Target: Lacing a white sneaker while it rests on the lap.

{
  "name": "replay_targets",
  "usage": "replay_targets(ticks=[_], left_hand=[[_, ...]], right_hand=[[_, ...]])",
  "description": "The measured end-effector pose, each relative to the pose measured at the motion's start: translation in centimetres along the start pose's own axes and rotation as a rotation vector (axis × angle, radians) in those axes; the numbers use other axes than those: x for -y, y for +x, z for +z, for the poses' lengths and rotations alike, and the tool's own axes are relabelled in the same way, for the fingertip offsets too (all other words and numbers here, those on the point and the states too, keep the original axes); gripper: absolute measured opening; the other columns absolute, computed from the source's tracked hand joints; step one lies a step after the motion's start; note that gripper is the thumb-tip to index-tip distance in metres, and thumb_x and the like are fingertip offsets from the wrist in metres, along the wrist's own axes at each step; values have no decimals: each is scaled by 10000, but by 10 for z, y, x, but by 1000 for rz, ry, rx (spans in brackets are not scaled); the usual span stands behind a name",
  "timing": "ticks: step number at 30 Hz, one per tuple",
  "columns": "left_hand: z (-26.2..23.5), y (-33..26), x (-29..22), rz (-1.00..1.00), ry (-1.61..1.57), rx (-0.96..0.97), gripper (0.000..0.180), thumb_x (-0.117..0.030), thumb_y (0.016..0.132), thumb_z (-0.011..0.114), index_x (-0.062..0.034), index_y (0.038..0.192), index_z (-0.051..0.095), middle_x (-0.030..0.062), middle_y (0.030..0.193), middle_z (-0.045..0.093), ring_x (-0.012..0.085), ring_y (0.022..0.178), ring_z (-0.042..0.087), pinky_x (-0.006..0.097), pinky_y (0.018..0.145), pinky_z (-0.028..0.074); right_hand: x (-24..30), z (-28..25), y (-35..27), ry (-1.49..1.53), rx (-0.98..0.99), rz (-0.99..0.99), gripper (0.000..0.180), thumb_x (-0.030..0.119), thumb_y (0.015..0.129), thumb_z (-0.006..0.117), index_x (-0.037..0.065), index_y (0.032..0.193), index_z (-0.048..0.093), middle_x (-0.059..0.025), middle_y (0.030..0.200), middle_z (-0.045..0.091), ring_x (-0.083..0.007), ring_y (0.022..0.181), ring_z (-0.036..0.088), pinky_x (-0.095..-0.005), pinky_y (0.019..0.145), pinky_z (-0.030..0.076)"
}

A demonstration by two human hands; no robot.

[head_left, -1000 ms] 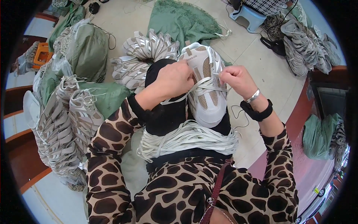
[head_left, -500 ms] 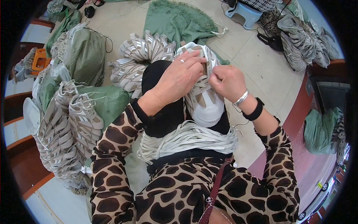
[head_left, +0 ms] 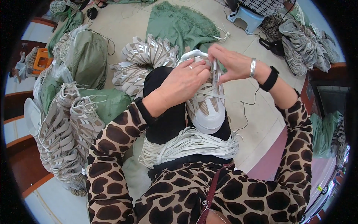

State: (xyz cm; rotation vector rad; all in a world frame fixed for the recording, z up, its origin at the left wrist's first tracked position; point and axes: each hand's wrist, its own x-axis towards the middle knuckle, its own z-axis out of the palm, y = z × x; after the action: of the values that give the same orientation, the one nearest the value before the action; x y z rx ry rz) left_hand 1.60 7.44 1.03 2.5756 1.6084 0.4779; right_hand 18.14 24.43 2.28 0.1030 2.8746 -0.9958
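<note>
Head view shows 2 hands placed at 1 beige and white sneaker (head_left: pixel 207 121), which is laid on the right thigh of the seated person, with its toe directed toward the body. The left hand (head_left: pixel 186 80) is laid over the left side of the shoe, and its fingers are bent across the upper; whether a lace is gripped under them cannot be told. The right hand (head_left: pixel 233 63) is held at the opposite side, near the shoe opening, where the thumb and the forefinger are seen apart from each other; it cannot be told if something is pinched by the other fingers. The hands are close together. Between them and the toe, the flat pale laces (head_left: pixel 206 91) are crossed over the sneaker. Nearer to the body, a thick bundle of white laces (head_left: pixel 190 145) is spread across both thighs. Beyond the left knee, a ring of similar shoes (head_left: pixel 130 74) is arranged on the tiled floor (head_left: pixel 257 112), beside a green cloth (head_left: pixel 175 22). At the left, a long stack of shoes (head_left: pixel 56 138) is placed near a full green sack (head_left: pixel 89 56).
</note>
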Motion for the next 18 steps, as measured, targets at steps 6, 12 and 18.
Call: replay_targets(ticks=[6,12,18], left_hand=[[2,16,-5,-8,239,122,140,-114,823,541,-38,939,528,104,1009,616,253,1084,583,389,953,429],[3,8,8,-92,-149,-40,130,-130,822,582,-29,877,521,140,852,621,309,852,624,419,740,479],[7,4,5,-138,-186,-93,118,-130,862,558,-22,884,516,155,841,622,322,810,635,433,712,482]], right_hand=[[7,-16,-24,60,60,-17,462,207,710,801,73,1065,536,-79,1138,479,-187,781,495,-287,729,472],[15,-7,-10,221,-28,-52,446,190,736,767,83,1114,556,-54,1260,503,-185,809,537,-311,738,482],[4,-2,3,-86,81,-117,391,203,700,783,74,979,540,-79,923,547,-303,853,597,-395,716,489]])
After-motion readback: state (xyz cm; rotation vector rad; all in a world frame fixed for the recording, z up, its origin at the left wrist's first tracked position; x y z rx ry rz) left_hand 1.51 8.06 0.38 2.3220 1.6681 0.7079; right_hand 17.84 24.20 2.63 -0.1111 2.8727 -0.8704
